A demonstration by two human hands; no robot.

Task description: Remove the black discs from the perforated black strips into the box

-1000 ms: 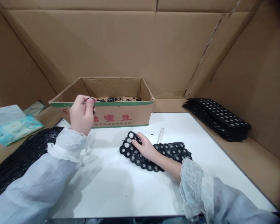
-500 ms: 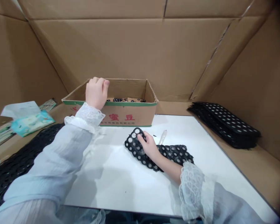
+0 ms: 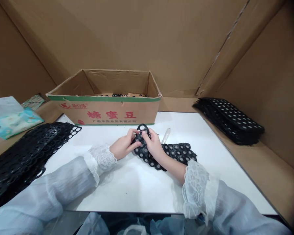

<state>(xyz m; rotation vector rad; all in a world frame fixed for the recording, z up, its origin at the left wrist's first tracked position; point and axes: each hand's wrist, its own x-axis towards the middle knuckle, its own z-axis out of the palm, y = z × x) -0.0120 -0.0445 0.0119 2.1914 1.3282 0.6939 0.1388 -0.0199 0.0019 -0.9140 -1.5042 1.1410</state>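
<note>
A black rubber sheet of joined rings (image 3: 176, 151) lies on the white table top (image 3: 137, 186) in front of me. My left hand (image 3: 123, 147) and my right hand (image 3: 153, 145) meet at the sheet's far left corner. The fingers of both pinch the rings there. Behind them stands an open cardboard box (image 3: 105, 109) with red print, and loose black rings (image 3: 117, 95) lie on its floor.
A pile of black ring sheets (image 3: 26, 153) lies at the left. A neat stack of black sheets (image 3: 229, 119) rests on the cardboard ledge at the right. A small clear tube (image 3: 166, 135) lies by the sheet. A tissue pack (image 3: 12, 119) sits far left. Cardboard walls surround the table.
My left hand held a ring, reached over the box, then came back down to the sheet's corner beside my right hand. The view tilted down slightly.
</note>
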